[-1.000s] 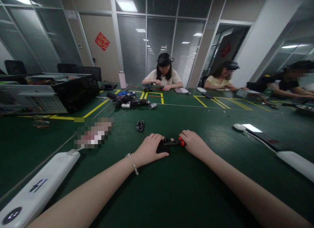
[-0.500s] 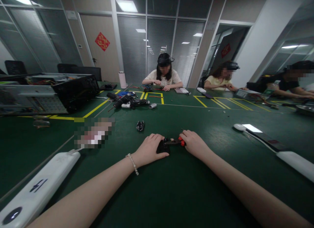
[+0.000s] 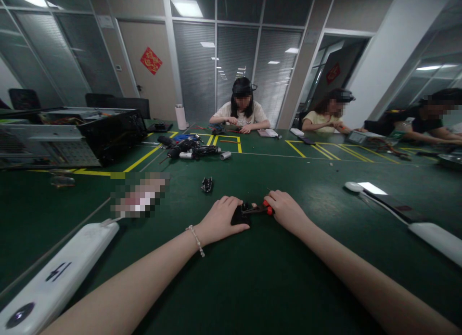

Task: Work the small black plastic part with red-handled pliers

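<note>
Currently, left hand (image 3: 218, 218): closed around a black part (image 3: 238, 220), fingers over its far side and thumb along its near side; a beaded bracelet (image 3: 196, 240) encircles the wrist.
Right hand (image 3: 287, 210): closed on a red-handled tool (image 3: 268, 208), fingers curled about the grips.
Tool tip: dark and narrow, directed leftward at the black part; whether it touches or grips is too small to tell.
Black part: located at the green tabletop (image 3: 285, 282), between the two hands, directly in front of the wearer; exact type cannot be told.
Loose component: one small black-and-silver piece (image 3: 207, 184), lying apart from the hands, beyond the left hand.
Cable pile: dark, tangled cables (image 3: 197, 149) farther back; a small pale cylinder (image 3: 225, 155) lies just beside their right end.
Computer case: open metal chassis (image 3: 119, 137), at the far left of the tabletop.
White devices: one elongated unit (image 3: 72, 263) beside the left forearm, bearing a dark mark; a second (image 3: 438, 241) at the right edge.
Bottle: pale pink, upright (image 3: 180, 117), at the far edge.
Co-workers: one person (image 3: 240, 111) seated opposite; two others seated farther right.
</note>
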The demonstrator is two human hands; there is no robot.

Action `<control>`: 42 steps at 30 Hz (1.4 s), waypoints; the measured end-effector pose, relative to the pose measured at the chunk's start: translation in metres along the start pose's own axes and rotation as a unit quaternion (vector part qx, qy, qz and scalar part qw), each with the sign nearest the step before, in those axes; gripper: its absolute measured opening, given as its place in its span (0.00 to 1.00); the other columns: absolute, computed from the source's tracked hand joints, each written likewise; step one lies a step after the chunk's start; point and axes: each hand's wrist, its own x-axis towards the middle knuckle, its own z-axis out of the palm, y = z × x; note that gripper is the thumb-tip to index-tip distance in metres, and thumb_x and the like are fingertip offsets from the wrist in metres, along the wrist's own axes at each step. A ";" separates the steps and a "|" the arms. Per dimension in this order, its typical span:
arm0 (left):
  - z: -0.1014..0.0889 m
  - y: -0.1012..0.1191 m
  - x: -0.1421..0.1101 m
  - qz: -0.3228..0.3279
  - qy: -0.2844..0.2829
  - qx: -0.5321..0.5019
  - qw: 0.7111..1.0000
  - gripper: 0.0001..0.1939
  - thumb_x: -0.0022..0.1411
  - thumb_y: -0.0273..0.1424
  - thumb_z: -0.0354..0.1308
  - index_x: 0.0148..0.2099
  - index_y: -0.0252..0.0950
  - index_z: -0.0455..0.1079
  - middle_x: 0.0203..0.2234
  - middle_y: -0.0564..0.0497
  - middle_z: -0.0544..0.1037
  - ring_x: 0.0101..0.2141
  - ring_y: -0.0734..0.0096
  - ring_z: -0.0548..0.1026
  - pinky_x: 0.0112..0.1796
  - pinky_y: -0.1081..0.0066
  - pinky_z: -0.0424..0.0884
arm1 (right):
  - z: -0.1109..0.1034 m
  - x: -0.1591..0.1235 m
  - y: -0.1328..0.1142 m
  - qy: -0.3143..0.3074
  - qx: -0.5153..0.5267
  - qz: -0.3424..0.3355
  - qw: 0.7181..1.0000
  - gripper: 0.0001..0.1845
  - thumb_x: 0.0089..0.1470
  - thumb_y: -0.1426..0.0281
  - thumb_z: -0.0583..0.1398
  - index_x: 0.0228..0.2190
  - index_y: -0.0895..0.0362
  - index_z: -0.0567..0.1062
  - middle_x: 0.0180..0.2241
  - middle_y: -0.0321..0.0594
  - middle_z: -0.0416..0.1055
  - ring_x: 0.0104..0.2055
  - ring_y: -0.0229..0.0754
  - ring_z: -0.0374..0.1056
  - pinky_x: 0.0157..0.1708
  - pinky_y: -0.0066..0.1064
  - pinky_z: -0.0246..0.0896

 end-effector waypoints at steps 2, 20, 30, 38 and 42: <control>-0.001 0.001 0.000 -0.005 -0.002 -0.001 1.000 0.28 0.51 0.48 0.55 0.49 0.38 0.59 0.44 0.47 0.66 0.45 0.59 0.64 0.44 0.61 0.61 | 0.001 0.000 0.001 0.003 -0.002 0.002 1.000 0.16 0.43 0.83 0.52 0.36 0.62 0.70 0.36 0.47 0.67 0.37 0.43 0.62 0.37 0.34 0.56; -0.001 0.003 0.000 -0.006 -0.003 0.005 1.000 0.27 0.51 0.47 0.56 0.49 0.38 0.59 0.44 0.47 0.67 0.44 0.59 0.64 0.44 0.61 0.61 | -0.001 0.001 0.002 -0.007 0.005 0.001 1.000 0.16 0.41 0.83 0.53 0.34 0.61 0.70 0.35 0.46 0.67 0.37 0.44 0.61 0.36 0.33 0.56; 0.001 0.001 0.000 -0.003 0.000 0.008 1.000 0.28 0.51 0.48 0.55 0.49 0.38 0.58 0.44 0.47 0.66 0.44 0.59 0.64 0.43 0.61 0.61 | 0.001 0.001 0.001 0.006 0.001 0.003 1.000 0.16 0.43 0.83 0.51 0.35 0.62 0.71 0.35 0.46 0.68 0.37 0.44 0.61 0.37 0.34 0.57; -0.001 0.001 0.000 -0.007 -0.007 -0.002 1.000 0.28 0.51 0.49 0.54 0.49 0.38 0.59 0.45 0.47 0.66 0.44 0.59 0.64 0.43 0.61 0.61 | 0.000 0.001 0.001 -0.001 0.003 0.002 1.000 0.16 0.43 0.83 0.52 0.35 0.61 0.71 0.35 0.46 0.68 0.37 0.44 0.63 0.37 0.35 0.58; 0.000 0.001 0.000 -0.008 -0.005 -0.002 1.000 0.28 0.51 0.49 0.54 0.50 0.38 0.59 0.44 0.47 0.66 0.44 0.58 0.64 0.43 0.61 0.61 | 0.000 0.001 0.001 -0.019 0.014 0.018 1.000 0.16 0.43 0.82 0.53 0.35 0.60 0.70 0.35 0.45 0.68 0.36 0.43 0.63 0.36 0.34 0.59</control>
